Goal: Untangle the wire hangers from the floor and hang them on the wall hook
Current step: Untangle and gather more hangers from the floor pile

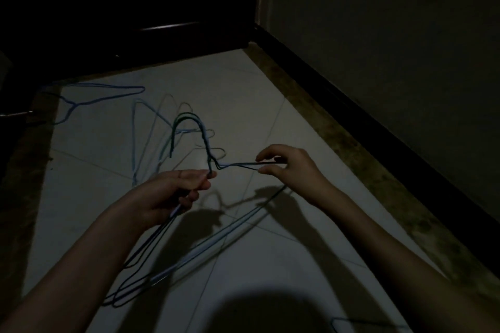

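Observation:
I hold a bunch of thin wire hangers [189,127] above a pale tiled floor in dim light; their hooks arch upward, dark green and light blue. My left hand [173,192] grips the bunch just below the necks, fingers curled round the wires. My right hand [289,167] pinches the shoulder wires of the bunch between thumb and fingers, to the right of the necks. The hangers' lower bars [189,257] trail down toward me. A blue hanger [108,98] lies apart on the floor at far left. A light blue hanger [135,140] lies on the floor beyond my left hand.
A wall with a dark skirting board [378,127] runs along the right. A dark door or cabinet [135,8] closes the far end. Another wire piece [365,322] shows at the bottom right. No wall hook is in view.

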The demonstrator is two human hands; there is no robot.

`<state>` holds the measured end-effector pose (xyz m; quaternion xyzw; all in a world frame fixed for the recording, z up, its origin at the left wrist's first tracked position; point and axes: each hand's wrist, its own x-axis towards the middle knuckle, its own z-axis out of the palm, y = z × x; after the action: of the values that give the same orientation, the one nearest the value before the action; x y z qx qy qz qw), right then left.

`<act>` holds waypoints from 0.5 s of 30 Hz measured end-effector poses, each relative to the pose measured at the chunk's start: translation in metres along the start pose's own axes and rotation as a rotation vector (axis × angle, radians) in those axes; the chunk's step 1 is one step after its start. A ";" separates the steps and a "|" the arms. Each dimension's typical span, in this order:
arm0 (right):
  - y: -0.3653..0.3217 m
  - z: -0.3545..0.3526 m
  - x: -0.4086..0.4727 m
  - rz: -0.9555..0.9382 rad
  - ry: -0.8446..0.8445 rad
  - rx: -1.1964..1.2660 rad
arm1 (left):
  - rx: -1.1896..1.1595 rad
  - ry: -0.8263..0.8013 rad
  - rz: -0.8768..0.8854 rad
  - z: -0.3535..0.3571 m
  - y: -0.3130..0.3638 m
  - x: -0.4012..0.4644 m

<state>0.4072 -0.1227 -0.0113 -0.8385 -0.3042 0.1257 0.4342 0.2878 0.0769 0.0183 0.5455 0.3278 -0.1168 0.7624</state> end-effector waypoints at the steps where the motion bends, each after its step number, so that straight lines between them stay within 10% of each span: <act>1: 0.008 -0.005 -0.008 0.001 0.013 -0.011 | -0.002 -0.016 -0.008 0.004 -0.002 0.002; 10: 0.106 -0.051 -0.131 0.316 0.215 -0.030 | 0.141 -0.178 -0.070 0.074 -0.032 0.024; 15: 0.160 -0.048 -0.211 0.586 -0.176 -0.286 | 0.178 -0.219 -0.086 0.098 -0.039 0.036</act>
<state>0.3285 -0.3546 -0.1231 -0.9287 -0.1009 0.2732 0.2298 0.3304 -0.0201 -0.0153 0.5803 0.2542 -0.2369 0.7365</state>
